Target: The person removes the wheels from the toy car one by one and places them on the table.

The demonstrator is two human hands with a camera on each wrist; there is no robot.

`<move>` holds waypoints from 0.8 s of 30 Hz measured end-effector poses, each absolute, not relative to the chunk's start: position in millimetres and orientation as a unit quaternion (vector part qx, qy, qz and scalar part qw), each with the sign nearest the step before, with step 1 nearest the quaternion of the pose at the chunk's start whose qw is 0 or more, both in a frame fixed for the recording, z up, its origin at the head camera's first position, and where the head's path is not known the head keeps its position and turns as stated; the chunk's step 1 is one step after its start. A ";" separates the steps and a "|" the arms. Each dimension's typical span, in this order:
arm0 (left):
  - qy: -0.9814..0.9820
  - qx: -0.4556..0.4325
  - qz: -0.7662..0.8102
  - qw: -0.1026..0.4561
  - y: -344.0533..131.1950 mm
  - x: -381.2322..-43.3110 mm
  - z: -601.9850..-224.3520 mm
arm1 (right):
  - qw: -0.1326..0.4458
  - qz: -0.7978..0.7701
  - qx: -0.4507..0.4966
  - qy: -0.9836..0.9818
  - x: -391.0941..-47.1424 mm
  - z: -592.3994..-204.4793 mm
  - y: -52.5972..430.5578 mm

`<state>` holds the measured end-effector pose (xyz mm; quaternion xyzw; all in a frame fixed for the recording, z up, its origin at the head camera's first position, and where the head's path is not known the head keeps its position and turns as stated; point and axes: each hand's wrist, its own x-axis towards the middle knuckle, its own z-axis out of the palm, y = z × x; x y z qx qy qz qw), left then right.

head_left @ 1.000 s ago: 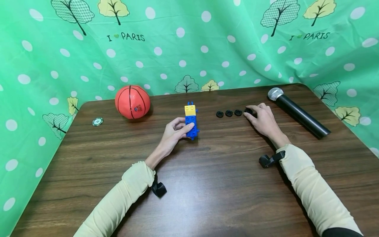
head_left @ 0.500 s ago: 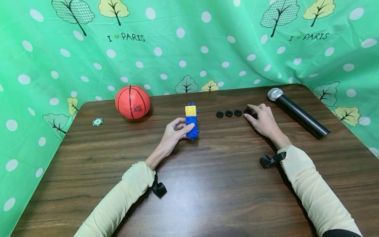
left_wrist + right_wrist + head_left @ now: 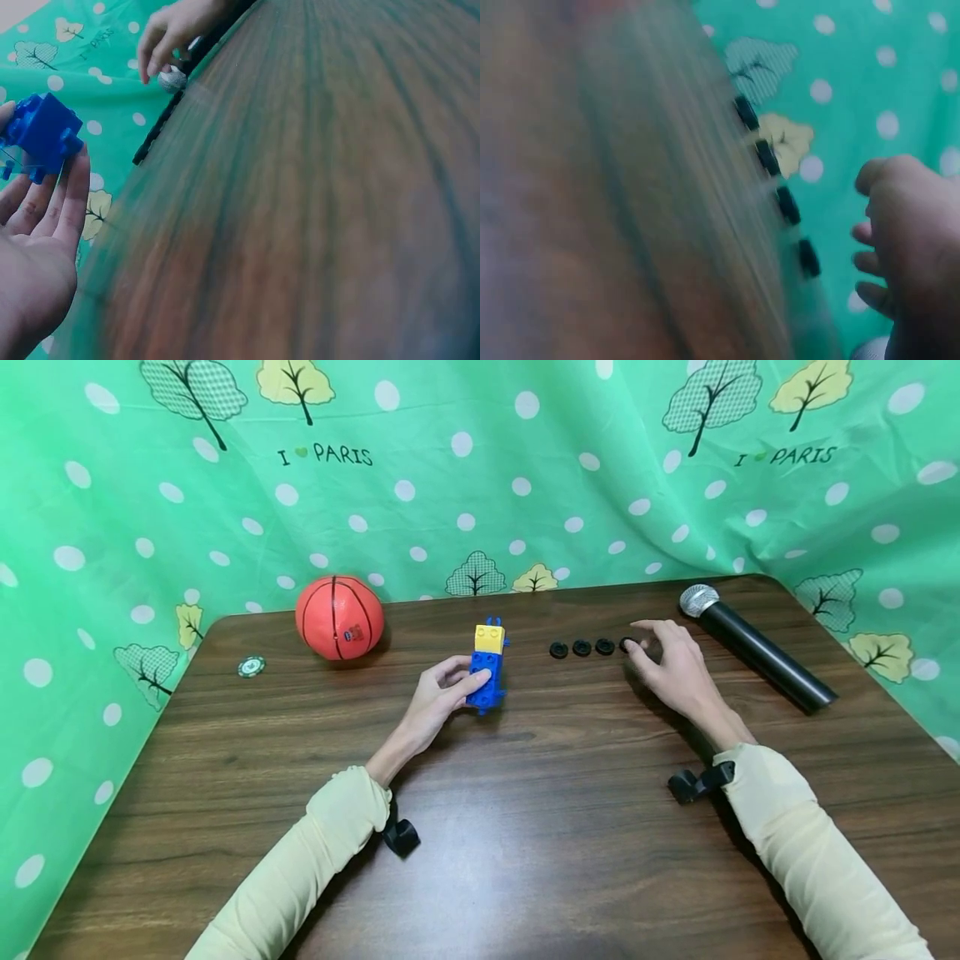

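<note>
My left hand (image 3: 437, 700) grips a building-block toy body between thumb and fingers, above the middle of the table. Its blue block part (image 3: 486, 692) has small side pegs, and a yellow block (image 3: 490, 638) sits at the far end. In the left wrist view the blue block (image 3: 49, 136) shows over the fingers. Several small black toy wheels (image 3: 581, 648) lie in a row to the right. My right hand (image 3: 678, 670), fingers loosely bent and apart, is beside the rightmost wheel (image 3: 626, 645). The right wrist view has that hand (image 3: 921, 240) apart from the row of wheels (image 3: 787, 206).
A black microphone (image 3: 765, 647) with a silver head lies right of my right hand. At the back left sits a red toy basketball (image 3: 340, 618), with a poker chip (image 3: 251, 667) to its left. A green dotted curtain (image 3: 420, 460) hangs behind the wooden table (image 3: 480, 827).
The right hand has drawn off the rightmost wheel, its fingers spreading, and shifted slightly right. The toy body has tilted a little in the left hand.
</note>
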<state>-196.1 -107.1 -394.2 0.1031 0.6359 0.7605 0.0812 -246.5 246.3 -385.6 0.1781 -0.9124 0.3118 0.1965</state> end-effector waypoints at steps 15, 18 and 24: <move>0.694 0.201 0.662 0.198 -134.0 -189.4 -368.2 | 0.202 0.359 0.422 -0.808 -188.7 -366.6 173.3; 0.705 0.217 0.640 0.216 -136.0 -188.2 -366.2 | 0.188 0.367 0.452 -0.791 -179.4 -368.8 162.6; 0.696 0.233 0.634 0.242 -134.4 -185.7 -367.7 | 0.169 0.372 0.485 -0.773 -168.5 -372.9 148.0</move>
